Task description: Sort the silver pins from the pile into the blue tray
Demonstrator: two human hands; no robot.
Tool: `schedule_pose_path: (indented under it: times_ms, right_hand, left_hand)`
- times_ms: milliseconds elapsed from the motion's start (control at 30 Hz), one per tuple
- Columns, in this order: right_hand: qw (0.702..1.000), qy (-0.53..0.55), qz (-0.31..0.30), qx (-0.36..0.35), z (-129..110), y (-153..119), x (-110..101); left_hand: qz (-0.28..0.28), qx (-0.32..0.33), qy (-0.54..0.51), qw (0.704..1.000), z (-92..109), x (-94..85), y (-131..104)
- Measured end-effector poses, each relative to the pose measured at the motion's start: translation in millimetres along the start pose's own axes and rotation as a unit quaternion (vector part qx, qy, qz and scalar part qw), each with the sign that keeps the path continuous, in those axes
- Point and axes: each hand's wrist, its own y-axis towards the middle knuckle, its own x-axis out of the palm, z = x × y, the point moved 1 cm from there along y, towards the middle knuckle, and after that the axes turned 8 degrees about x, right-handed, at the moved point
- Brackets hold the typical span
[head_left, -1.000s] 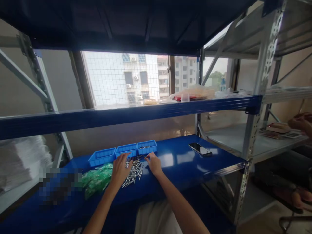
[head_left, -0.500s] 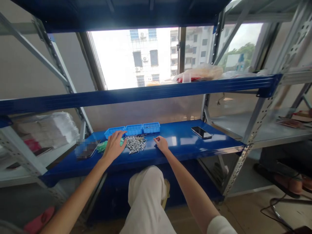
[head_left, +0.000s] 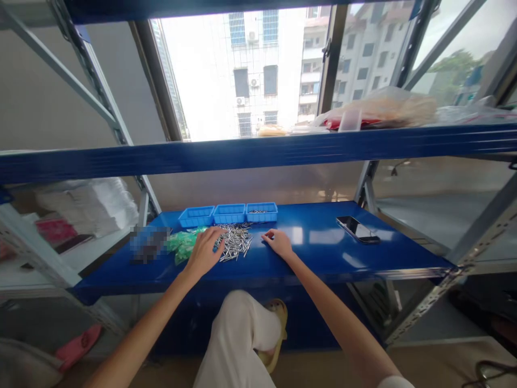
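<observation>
A pile of slim silvery metal pins (head_left: 237,242), resembling rivets, lies on the blue shelf (head_left: 315,253). Over the pile's left side hovers my left hand (head_left: 207,250), its fingers and thumb apart with nothing visible in them. My right hand (head_left: 278,243) rests just right of the pile, thumb and fingertips pinched together; what they hold, if anything, is too small to make out. Behind the pile stand three blue bins: a left bin (head_left: 196,217), a middle bin (head_left: 229,214) and a right bin (head_left: 266,216) with some metal pins inside. Crumpled green plastic (head_left: 181,245) sits left of my left hand.
A phone (head_left: 357,229) lies on the right of the shelf. At the left is a blurred-out item (head_left: 149,244). A blue beam (head_left: 258,152) crosses above the work surface, with plastic bags (head_left: 388,110) over it. Grey uprights (head_left: 428,291) frame the sides.
My left hand has shifted right, from beside the green plastic and bins to over the pile. My right hand stays pinched near the pile. The head view has tilted and come closer.
</observation>
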Motion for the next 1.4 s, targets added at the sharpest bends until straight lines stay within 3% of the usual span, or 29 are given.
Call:
schedule_pose_path:
  times_ms: [200,333,500,700,900,1133,1267,1400]
  right_hand:
    - [0.998,-0.019,0.047,-0.044,-8.2,20.9,17.4]
    - [0.986,0.0,0.083,-0.145,-22.6,44.7,31.7]
    - [0.961,-0.009,0.116,-0.253,-35.3,62.6,43.6]
    - [0.962,0.014,0.15,-0.229,-32.6,65.7,44.5]
    - [0.97,0.084,0.12,-0.196,-34.9,66.5,39.5]
    - [0.976,0.077,0.082,-0.186,-40.0,63.5,29.8]
    - [0.977,0.069,0.065,-0.192,-41.6,58.1,22.6]
    - [0.972,0.132,0.062,-0.184,-41.2,58.8,18.0]
  left_hand:
    - [0.017,-0.022,-0.109,0.994,-6.5,49.4,10.8]
    - [0.057,-0.027,-0.16,0.985,-3.0,81.1,34.6]
    - [0.1,-0.052,-0.154,0.982,-12.0,107.5,73.6]
    - [0.08,-0.091,-0.087,0.989,-39.2,130.2,97.4]
    - [-0.016,-0.075,-0.074,0.994,-48.5,132.8,84.6]
    - [-0.019,-0.004,-0.059,0.998,-47.6,120.7,87.5]
    - [0.007,0.008,-0.075,0.997,-47.0,112.0,87.9]
    - [0.027,-0.006,-0.095,0.995,-43.9,108.0,85.6]
